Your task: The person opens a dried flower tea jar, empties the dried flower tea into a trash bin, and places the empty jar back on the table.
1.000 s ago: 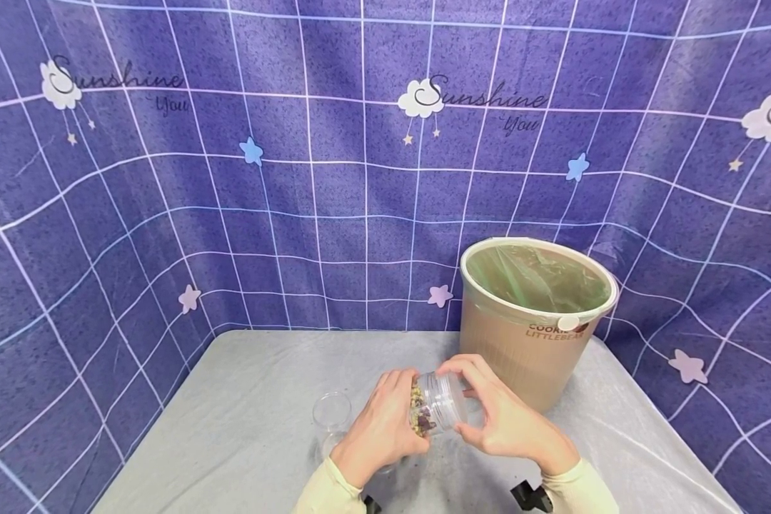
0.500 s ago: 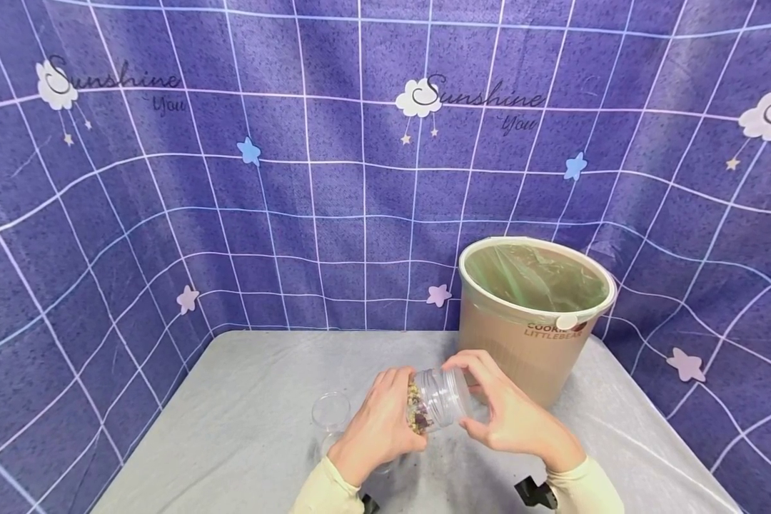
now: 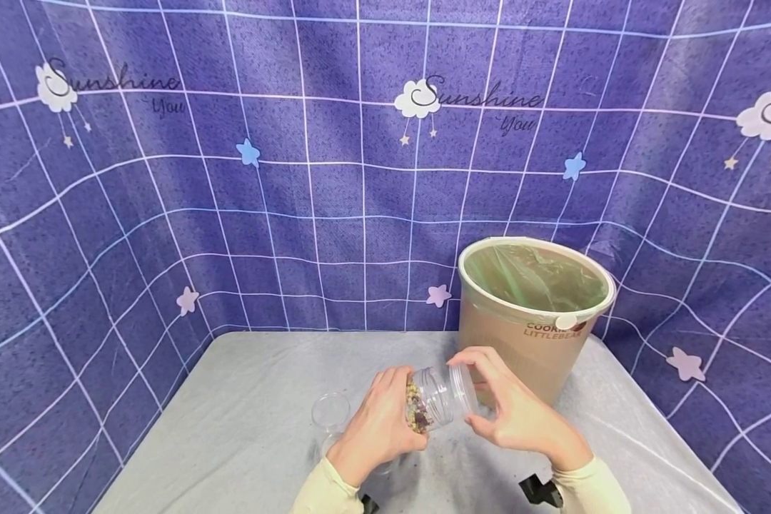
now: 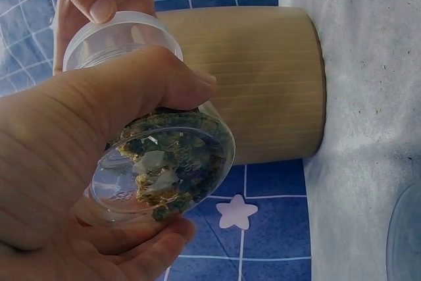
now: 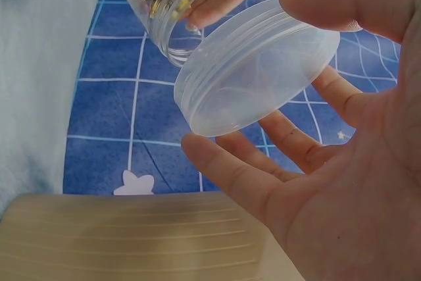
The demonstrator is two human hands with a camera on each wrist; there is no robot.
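My left hand (image 3: 380,419) grips a clear plastic jar (image 3: 433,401), tilted sideways with its mouth to the right. Dried flowers (image 4: 191,156), yellow, green and dark red, lie inside toward the jar's base. Between thumb and fingertips my right hand (image 3: 512,405) pinches a translucent screw lid (image 5: 256,70) by its rim. In the right wrist view the lid stands off the jar's threaded mouth, with a narrow gap between them. Both hands are above the grey-covered table (image 3: 257,385).
A beige bin (image 3: 520,350) with a green liner (image 3: 533,275) stands behind my right hand. Left of my left hand, a clear round lid or container (image 3: 330,412) is on the table, with more clear plastic partly hidden by the hand. A blue grid-patterned curtain (image 3: 334,178) surrounds the table.
My right hand has moved right with the lid, which has come away from the jar's mouth. The left hand and jar have shifted only slightly left.
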